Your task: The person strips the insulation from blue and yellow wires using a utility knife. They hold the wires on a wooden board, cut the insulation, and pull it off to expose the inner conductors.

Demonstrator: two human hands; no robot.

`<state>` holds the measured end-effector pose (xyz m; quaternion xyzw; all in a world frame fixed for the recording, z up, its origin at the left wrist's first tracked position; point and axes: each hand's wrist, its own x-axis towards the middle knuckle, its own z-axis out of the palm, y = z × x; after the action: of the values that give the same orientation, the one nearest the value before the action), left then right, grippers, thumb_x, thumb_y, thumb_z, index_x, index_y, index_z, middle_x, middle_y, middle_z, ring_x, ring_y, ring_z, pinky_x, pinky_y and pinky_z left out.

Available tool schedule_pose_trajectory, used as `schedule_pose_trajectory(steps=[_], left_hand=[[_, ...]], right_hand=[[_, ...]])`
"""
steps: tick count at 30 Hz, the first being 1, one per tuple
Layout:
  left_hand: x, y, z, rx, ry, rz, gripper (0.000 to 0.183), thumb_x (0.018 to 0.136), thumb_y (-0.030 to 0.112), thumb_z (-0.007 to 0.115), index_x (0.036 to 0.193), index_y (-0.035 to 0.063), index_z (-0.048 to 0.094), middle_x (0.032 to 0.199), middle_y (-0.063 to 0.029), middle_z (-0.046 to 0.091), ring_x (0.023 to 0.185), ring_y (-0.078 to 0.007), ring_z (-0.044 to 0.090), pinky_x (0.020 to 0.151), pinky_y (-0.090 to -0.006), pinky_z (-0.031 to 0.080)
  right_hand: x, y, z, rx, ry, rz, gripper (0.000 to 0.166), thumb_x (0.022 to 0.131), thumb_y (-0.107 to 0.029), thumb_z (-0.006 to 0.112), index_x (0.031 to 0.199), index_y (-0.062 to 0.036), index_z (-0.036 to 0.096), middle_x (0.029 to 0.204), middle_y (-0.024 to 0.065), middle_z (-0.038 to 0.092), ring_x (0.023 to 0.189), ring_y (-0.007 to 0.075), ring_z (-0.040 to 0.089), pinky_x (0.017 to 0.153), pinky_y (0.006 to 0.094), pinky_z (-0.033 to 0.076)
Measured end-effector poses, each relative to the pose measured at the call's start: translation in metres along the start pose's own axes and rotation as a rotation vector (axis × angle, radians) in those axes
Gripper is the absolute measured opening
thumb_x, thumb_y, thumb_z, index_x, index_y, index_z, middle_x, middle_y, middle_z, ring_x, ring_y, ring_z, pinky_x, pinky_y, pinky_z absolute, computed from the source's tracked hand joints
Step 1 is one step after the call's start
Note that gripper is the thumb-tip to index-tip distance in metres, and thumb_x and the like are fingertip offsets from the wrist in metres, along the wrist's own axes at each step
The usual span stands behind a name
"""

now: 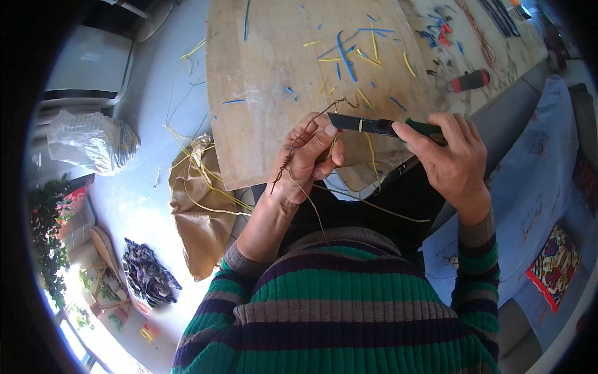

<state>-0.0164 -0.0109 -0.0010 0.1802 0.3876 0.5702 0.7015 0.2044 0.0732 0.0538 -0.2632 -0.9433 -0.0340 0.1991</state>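
My left hand (pixel 310 154) is closed around several thin wires, among them a bare copper wire (pixel 286 163) with twisted parts and a yellow insulated wire (pixel 372 154) that hangs down past the board's edge. My right hand (pixel 451 161) grips the dark green handle of a knife (pixel 420 130). The knife's dark, wide blade (pixel 345 122) points left and reaches my left thumb and fingertips; a small yellow piece lies across it. Whether the edge touches a wire cannot be told. Beyond my hands, blue and yellow insulation scraps (pixel 345 58) lie scattered on the wooden board (pixel 261 140).
At the right, a marble-patterned tabletop (pixel 509 61) holds a red and black tool handle (pixel 469 81), red and blue bits (pixel 444 33) and a bundle of copper wires (pixel 479 32). Left of the board, yellow wires (pixel 205 175) lie over a brown sack (pixel 198 233) on the floor.
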Motion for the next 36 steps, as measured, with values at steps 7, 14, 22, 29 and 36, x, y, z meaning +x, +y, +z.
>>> schedule_pose_trajectory(steps=[7, 14, 22, 29, 36], left_hand=[[0.003, -0.006, -0.001, -0.021, 0.039, -0.017, 0.015, 0.092, 0.022, 0.053, 0.094, 0.0071, 0.054, 0.063, -0.0024, 0.055, 0.042, -0.004, 0.031, 0.039, -0.0188, 0.021], [0.004, -0.012, -0.001, -0.027, 0.089, -0.031, 0.016, 0.092, 0.023, 0.051, 0.092, 0.0072, 0.054, 0.063, -0.0016, 0.055, 0.042, -0.0036, 0.03, 0.039, -0.0183, 0.021], [0.005, 0.001, -0.001, -0.022, 0.104, 0.001, 0.021, 0.095, 0.024, 0.045, 0.103, 0.0052, 0.051, 0.066, -0.001, 0.055, 0.043, -0.004, 0.03, 0.039, -0.0187, 0.021], [0.011, -0.003, 0.01, -0.009, 0.141, 0.058, 0.034, 0.095, 0.035, 0.042, 0.115, 0.0085, 0.048, 0.063, -0.0046, 0.056, 0.04, -0.009, 0.036, 0.039, -0.0213, 0.027], [0.015, 0.0, -0.006, 0.136, 0.165, 0.207, 0.021, 0.089, 0.027, 0.057, 0.096, 0.0066, 0.057, 0.073, -0.0001, 0.057, 0.059, -0.0081, 0.046, 0.05, -0.0208, 0.033]], right_hand=[[0.007, 0.0, 0.003, -0.012, -0.007, -0.011, 0.034, 0.072, -0.012, 0.066, 0.104, -0.0229, 0.067, 0.081, 0.0034, 0.046, 0.069, 0.0211, 0.05, 0.058, 0.033, 0.04], [0.013, 0.0, 0.013, -0.013, 0.016, -0.029, 0.032, 0.071, -0.012, 0.063, 0.102, -0.0231, 0.066, 0.079, 0.0022, 0.048, 0.068, 0.0196, 0.051, 0.058, 0.0311, 0.042], [-0.006, 0.022, -0.007, 0.361, -0.052, 0.331, 0.029, 0.073, -0.012, 0.068, 0.101, -0.0194, 0.068, 0.071, 0.0048, 0.049, 0.061, 0.022, 0.052, 0.056, 0.0318, 0.044], [0.028, 0.033, 0.07, 0.137, 0.13, 0.373, 0.035, 0.075, -0.012, 0.064, 0.108, -0.0208, 0.063, 0.082, 0.0074, 0.051, 0.077, 0.0263, 0.053, 0.067, 0.0377, 0.044], [0.074, 0.015, 0.092, 0.136, 0.276, 0.225, 0.022, 0.078, -0.015, 0.063, 0.1, -0.0116, 0.063, 0.086, 0.0089, 0.055, 0.079, 0.0272, 0.055, 0.065, 0.0376, 0.044]])
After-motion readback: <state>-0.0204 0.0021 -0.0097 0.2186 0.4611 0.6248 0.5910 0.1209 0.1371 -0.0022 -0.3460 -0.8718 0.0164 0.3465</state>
